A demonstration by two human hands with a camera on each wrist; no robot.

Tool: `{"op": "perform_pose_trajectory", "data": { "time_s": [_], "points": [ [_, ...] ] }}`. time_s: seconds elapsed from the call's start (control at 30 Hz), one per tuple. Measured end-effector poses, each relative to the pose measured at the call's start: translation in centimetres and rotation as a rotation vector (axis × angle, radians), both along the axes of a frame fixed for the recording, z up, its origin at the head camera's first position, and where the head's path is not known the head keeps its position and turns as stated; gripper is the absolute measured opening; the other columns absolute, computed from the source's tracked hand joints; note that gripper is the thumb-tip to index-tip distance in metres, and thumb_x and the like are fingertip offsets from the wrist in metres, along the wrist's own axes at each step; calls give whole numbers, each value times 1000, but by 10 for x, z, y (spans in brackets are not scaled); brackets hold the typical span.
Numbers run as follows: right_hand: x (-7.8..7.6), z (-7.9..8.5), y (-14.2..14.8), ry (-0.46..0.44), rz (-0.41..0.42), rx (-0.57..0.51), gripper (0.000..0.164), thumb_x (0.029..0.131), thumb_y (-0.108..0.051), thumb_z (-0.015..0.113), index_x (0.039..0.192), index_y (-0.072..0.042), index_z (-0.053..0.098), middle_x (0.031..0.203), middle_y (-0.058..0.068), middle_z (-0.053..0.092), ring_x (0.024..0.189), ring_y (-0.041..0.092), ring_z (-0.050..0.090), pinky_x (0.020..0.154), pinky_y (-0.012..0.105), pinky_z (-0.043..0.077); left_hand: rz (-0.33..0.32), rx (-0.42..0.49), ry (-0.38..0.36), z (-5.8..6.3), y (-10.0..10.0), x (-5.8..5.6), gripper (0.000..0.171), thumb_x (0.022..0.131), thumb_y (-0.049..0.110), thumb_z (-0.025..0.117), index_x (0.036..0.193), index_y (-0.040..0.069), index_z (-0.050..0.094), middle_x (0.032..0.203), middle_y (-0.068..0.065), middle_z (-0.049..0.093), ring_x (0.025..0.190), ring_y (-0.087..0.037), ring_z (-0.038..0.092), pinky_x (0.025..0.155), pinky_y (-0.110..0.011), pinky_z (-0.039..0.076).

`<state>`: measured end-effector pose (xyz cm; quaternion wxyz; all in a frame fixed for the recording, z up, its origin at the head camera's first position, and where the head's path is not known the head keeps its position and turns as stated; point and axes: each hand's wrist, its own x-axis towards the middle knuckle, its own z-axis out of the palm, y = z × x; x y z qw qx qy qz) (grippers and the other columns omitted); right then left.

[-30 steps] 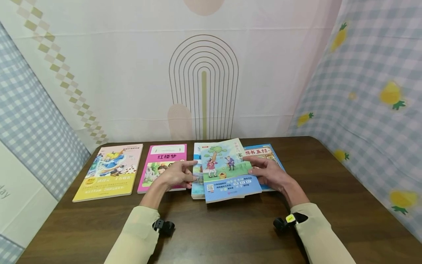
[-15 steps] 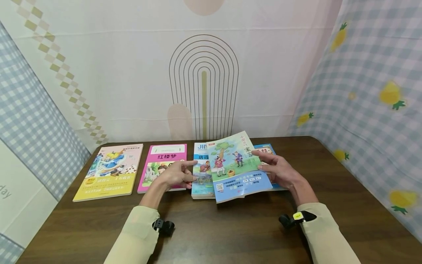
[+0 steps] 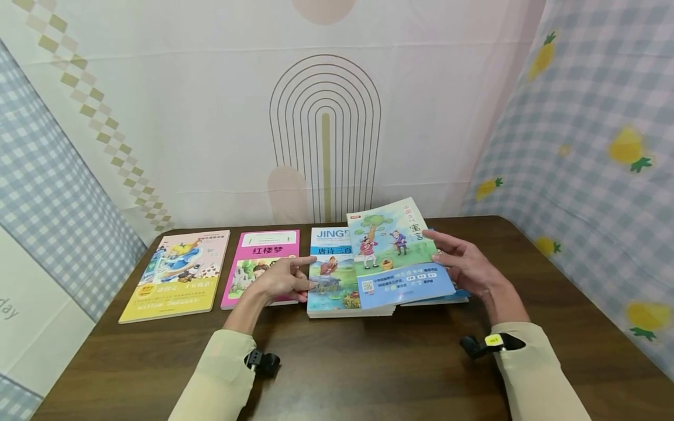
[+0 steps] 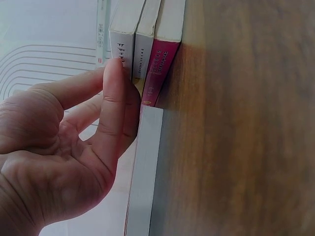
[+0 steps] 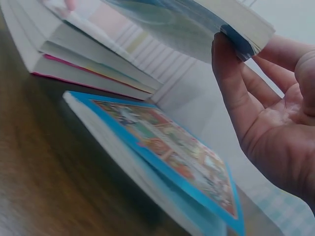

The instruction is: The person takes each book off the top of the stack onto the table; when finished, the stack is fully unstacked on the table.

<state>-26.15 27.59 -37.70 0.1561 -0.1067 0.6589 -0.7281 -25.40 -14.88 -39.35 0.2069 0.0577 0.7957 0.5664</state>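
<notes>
Over the table point(image 3: 347, 362), right hand point(image 3: 467, 263) pinches a book point(image 3: 401, 257), left hand point(image 3: 281, 279) (unclenched, forefinger straight) touches stacked books point(image 3: 333, 291)

Seven books point(image 3: 260, 257) are here: one pink and yellow book point(image 3: 179, 275), one bright pink book point(image 3: 258, 260), a pile of three point(image 3: 332, 286), one green and blue book point(image 3: 400, 254) and one blue book point(image 5: 170, 142). There is one left hand point(image 3: 281, 280), one right hand point(image 3: 468, 263), two sleeves point(image 3: 218, 368) and one desk point(image 3: 358, 368).

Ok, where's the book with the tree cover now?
In the head view, the tree-cover book is right of centre, held up by the right hand, hiding part of the middle stack.
</notes>
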Motion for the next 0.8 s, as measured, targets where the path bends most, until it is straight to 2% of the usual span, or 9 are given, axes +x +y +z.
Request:
{"op": "perform_pose_trajectory", "data": {
  "time_s": [0.17,0.33,0.47,0.8],
  "points": [
    [-2,12,18,11,-7,-61,51,107,-4,61,151,-28,60,131,-12,72,107,17,74,81,36,66,3,1,3,0,0,0,72,97,1,73,162,10,43,84,-10,61,61,-19,66,60,-28,62],
    [-4,22,44,27,10,-138,49,108,0,53,147,-29,65,129,-8,75,105,18,76,79,37,67,9,-3,-2,1,2,0,72,97,1,74,162,11,44,85,-10,60,61,-18,66,62,-30,63],
    [-3,27,66,34,-4,-157,50,109,2,51,145,-30,66,128,-8,75,103,17,77,78,37,67,14,-10,-5,2,2,0,72,97,1,74,162,11,44,86,-10,60,61,-18,66,62,-30,63],
    [-4,27,126,49,-28,-197,54,111,3,43,148,-29,64,130,-12,72,101,18,75,76,36,66,7,-12,0,2,1,1,73,97,0,73,162,11,43,86,-10,58,61,-18,66,61,-29,63]
  ]
}}
